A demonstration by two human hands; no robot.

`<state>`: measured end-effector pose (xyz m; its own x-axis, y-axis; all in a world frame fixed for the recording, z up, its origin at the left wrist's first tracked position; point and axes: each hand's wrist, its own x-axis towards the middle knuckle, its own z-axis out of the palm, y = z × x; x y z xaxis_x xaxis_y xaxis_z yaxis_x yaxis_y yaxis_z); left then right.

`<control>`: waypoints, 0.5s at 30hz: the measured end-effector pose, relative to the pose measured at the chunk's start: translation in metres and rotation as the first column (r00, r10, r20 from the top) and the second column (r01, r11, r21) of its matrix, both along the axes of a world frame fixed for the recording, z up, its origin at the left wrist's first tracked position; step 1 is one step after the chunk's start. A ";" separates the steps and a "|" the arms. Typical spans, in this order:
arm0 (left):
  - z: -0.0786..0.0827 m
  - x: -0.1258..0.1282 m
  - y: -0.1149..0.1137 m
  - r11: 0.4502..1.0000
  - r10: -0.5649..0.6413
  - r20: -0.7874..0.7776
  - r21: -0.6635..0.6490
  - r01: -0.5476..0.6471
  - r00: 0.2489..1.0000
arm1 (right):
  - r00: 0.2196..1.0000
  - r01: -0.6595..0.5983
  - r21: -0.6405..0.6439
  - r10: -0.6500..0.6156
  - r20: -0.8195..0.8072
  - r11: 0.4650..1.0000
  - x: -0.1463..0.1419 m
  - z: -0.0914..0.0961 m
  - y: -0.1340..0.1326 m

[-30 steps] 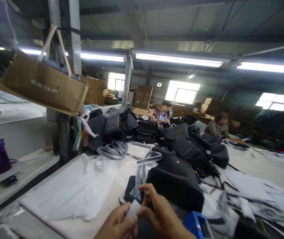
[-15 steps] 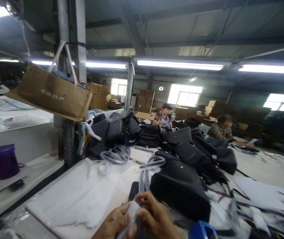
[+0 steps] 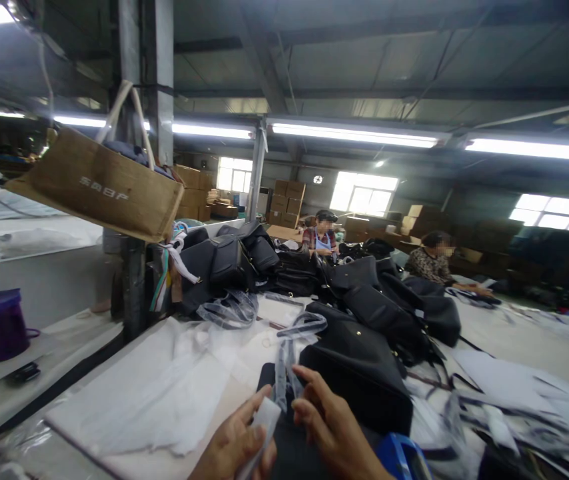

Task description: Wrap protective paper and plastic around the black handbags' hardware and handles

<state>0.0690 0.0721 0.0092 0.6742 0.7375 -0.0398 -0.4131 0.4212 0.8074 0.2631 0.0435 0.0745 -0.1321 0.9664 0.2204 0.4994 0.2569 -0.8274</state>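
Pinching a white strip (image 3: 267, 418) in the left hand (image 3: 238, 440), above the near worktop (image 3: 227, 398); holding the right hand (image 3: 333, 417) with grip parted beside plastic-wrapped handles (image 3: 281, 377), left of a black handbag (image 3: 359, 380). Risking dropping the strip through slackening the thumb, or snagging the handles on curled fingers.

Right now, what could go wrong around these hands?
Only the left hand holds the white piece, so it might slip if that grip loosens. The right hand, open near the wrapped strap, could snag it. The blue object, close to that hand's wrist, might get bumped.
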 end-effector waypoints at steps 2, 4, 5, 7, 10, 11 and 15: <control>0.005 0.006 -0.009 0.997 0.041 -0.095 0.067 -0.035 0.995 | 0.999 -0.052 -0.049 0.052 -0.005 0.997 -0.008 0.010 -0.007; 0.010 0.013 -0.018 0.982 0.112 -0.194 0.173 -0.079 0.975 | 0.995 -0.087 -0.062 0.089 0.033 0.994 -0.019 0.016 -0.011; 0.012 0.016 -0.022 0.969 0.150 -0.235 0.230 -0.095 0.960 | 0.993 -0.103 -0.049 0.106 0.054 0.994 -0.023 0.018 -0.011; 0.014 0.020 -0.027 0.940 0.207 -0.280 0.323 -0.111 0.937 | 0.987 -0.132 0.002 0.131 0.093 0.991 -0.030 0.019 -0.009; 0.013 0.022 -0.028 0.929 0.226 -0.273 0.350 -0.123 0.935 | 0.981 -0.148 0.045 0.141 0.129 0.988 -0.033 0.016 -0.004; 0.013 0.022 -0.027 0.933 0.220 -0.261 0.337 -0.125 0.940 | 0.981 -0.143 0.050 0.135 0.138 0.988 -0.032 0.014 -0.002; 0.014 0.015 -0.024 0.973 0.092 -0.255 0.226 -0.033 0.963 | 0.973 -0.116 0.055 0.102 0.208 0.992 -0.032 0.006 0.003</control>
